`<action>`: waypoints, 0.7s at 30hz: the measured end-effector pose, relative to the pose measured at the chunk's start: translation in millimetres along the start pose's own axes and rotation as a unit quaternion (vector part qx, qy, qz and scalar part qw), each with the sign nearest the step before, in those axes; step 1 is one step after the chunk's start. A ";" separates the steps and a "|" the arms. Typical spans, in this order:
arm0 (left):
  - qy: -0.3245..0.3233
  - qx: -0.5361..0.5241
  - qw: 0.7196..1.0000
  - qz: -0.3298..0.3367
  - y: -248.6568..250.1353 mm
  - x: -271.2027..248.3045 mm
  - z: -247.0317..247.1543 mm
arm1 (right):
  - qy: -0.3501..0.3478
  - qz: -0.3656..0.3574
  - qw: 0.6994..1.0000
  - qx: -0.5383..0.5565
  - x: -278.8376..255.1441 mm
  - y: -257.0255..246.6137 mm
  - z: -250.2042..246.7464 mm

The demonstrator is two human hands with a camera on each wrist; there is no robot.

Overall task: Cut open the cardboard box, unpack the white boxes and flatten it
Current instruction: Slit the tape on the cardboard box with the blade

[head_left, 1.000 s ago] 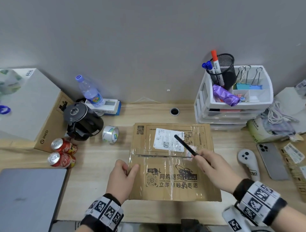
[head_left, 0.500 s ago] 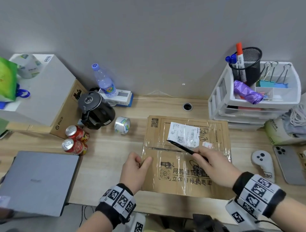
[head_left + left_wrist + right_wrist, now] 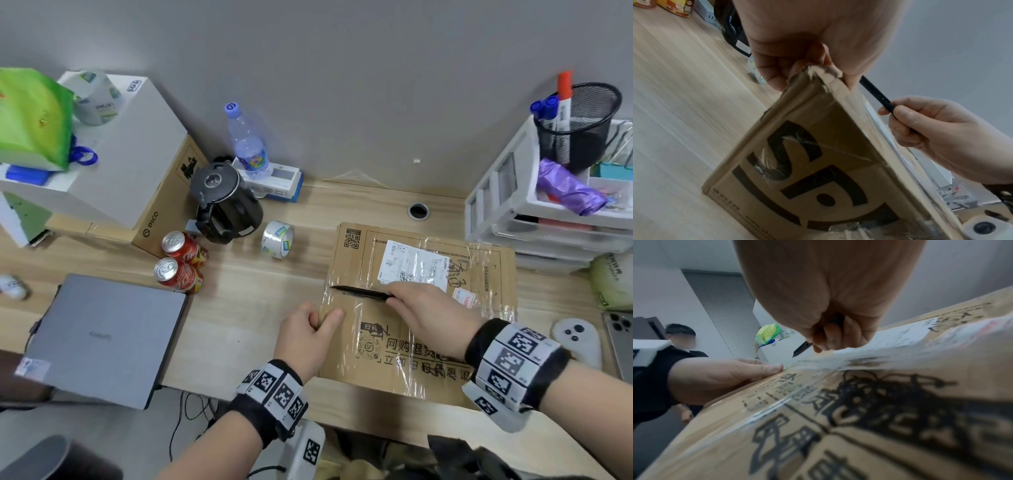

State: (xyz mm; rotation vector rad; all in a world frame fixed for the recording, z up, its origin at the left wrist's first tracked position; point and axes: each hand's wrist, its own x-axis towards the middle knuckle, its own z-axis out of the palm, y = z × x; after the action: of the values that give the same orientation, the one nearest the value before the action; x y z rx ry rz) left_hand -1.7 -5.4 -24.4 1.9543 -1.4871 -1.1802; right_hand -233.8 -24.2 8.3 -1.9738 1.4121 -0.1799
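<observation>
A flat brown cardboard box [image 3: 421,346], taped in clear film with a white label, lies on the wooden desk. My left hand [image 3: 318,318] grips its near left corner, thumb on top and fingers curled round the edge [image 3: 807,71]. My right hand [image 3: 399,298] holds a black knife [image 3: 359,292] low along the centre seam, with the tip at the box's left edge. In the right wrist view the blade [image 3: 801,348] points down at the tape, just beyond my left thumb [image 3: 772,367]. No white boxes are visible.
A grey laptop [image 3: 102,335] lies left of the box, with two red cans [image 3: 178,263], a tape roll [image 3: 278,238] and a black kettle [image 3: 224,202] behind it. White drawers [image 3: 548,219] stand at back right. A controller [image 3: 579,337] and phone [image 3: 620,339] lie right.
My right hand has drawn the knife leftward along the seam, from near the label to the box's left edge. My left hand has stayed on the corner.
</observation>
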 end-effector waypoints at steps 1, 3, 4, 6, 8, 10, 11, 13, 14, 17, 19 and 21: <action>-0.001 0.000 1.000 0.000 -0.5 0.3 0.1 | 0.001 -0.005 1.000 -0.003 1.2 0.5 0.7; -0.006 0.001 1.000 -0.001 -0.8 0.7 0.2 | 0.001 -0.010 1.000 -0.015 2.5 1.7 1.8; -0.009 0.003 1.000 -0.003 -1.2 1.2 0.0 | -0.001 -0.010 1.000 -0.023 3.1 2.0 2.2; -0.015 0.008 1.000 -0.005 -2.7 3.0 0.0 | -0.005 -0.007 0.999 -0.037 4.7 3.2 3.0; -0.022 0.020 1.000 -0.002 -3.6 4.4 -0.2 | -0.009 -0.006 0.999 -0.044 5.8 4.2 3.1; -0.027 0.025 0.999 -0.004 -4.0 4.9 -0.6 | -0.012 -0.006 0.999 -0.050 5.7 4.4 1.7; -0.029 0.026 0.999 -0.004 -3.8 5.1 -0.8 | -0.011 -0.006 0.998 -0.053 4.8 4.9 0.8; -0.033 0.035 0.999 -0.004 -3.0 5.4 -1.0 | -0.009 -0.006 0.998 -0.058 1.2 6.4 -2.1; -0.035 0.040 0.999 -0.004 -2.4 5.6 -1.3 | -0.009 -0.006 0.998 -0.064 -0.9 7.6 -3.8; -0.041 0.057 0.998 -0.002 -0.7 6.8 -2.5 | -0.021 -0.007 0.995 -0.094 -6.4 12.4 -8.5; -0.046 0.068 0.997 0.001 1.1 6.9 -3.2 | -0.024 -0.002 0.994 -0.108 -11.1 15.6 -12.2; -0.049 0.074 0.996 0.000 2.6 6.5 -4.0 | -0.024 0.005 0.992 -0.122 -17.3 18.8 -16.4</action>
State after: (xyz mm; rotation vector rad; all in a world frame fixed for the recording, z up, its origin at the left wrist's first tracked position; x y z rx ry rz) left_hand 0.5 -12.9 -22.7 2.0175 -1.6664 -1.2132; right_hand -263.2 -19.7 13.9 -2.1515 1.4695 0.0474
